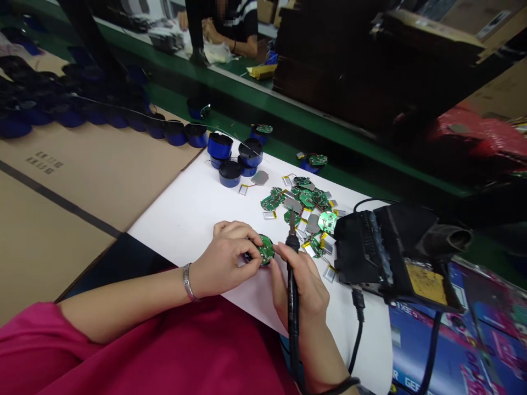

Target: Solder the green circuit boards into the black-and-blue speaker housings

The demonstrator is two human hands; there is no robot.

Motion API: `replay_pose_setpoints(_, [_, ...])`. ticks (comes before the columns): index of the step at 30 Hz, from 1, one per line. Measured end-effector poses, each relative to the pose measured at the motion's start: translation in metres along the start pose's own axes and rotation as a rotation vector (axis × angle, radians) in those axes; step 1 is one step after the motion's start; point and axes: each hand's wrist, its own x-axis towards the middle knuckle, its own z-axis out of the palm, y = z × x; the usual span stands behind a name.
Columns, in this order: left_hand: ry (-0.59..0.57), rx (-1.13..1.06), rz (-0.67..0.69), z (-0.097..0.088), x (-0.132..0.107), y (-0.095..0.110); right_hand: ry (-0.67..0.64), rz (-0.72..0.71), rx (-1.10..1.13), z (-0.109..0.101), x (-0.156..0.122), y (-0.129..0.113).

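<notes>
- Steadying the circuit board (pixel 267 249) seems intended: at the front of the desk (pixel 181 219), it is pinched by the left hand (pixel 230 249).
- The soldering iron (pixel 292 291) is gripped by the right hand (pixel 310 288), angled clear, likely for safety.

Beside the left edge of the white table (pixel 181 216) we see brown cardboard (pixel 96 175) with dark printed characters and a black strip (pixel 53 200) across it. Off the table's right edge, by its near corner, we find glossy blue printed packaging (pixel 428 345). Beyond the far right corner we notice red plastic wrapping (pixel 486 142). Opposite us, a person (pixel 242 33) in a black top is at another table (pixel 241 66), a yellow packet (pixel 262 72) near its closest edge.
</notes>
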Motion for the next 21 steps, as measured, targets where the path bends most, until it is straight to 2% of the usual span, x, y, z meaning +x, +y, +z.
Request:
replay_pose_setpoints(4, [0.005,-0.025,-0.018,0.001,0.001,-0.001,0.061,0.241,-0.095,-0.023,-0.001,-0.008])
replay_pose_setpoints(7, [0.007,-0.043,-0.024,0.002,0.001,-0.002,0.269,0.489,0.061,-0.044,-0.005,-0.016])
replay_pose_setpoints(9, [0.012,-0.047,-0.024,0.003,0.002,-0.002,0.336,0.536,0.111,-0.055,-0.007,-0.022])
replay_pose_setpoints(10, [0.018,-0.045,-0.024,0.003,0.002,-0.002,0.336,0.505,0.118,-0.060,-0.007,-0.025])
replay_pose_setpoints(12, [0.029,-0.035,-0.023,0.004,0.002,-0.002,0.238,0.399,0.151,-0.067,-0.005,-0.029])
replay_pose_setpoints(15, [0.041,-0.009,-0.020,0.005,0.003,-0.002,-0.043,0.227,0.302,-0.073,-0.004,-0.029])
replay_pose_setpoints(17, [0.048,0.010,-0.018,0.006,0.004,-0.001,-0.164,0.151,0.326,-0.074,-0.005,-0.027])
replay_pose_setpoints(21, [0.068,0.034,-0.014,0.008,0.005,0.001,-0.241,0.083,0.284,-0.070,-0.011,-0.022])
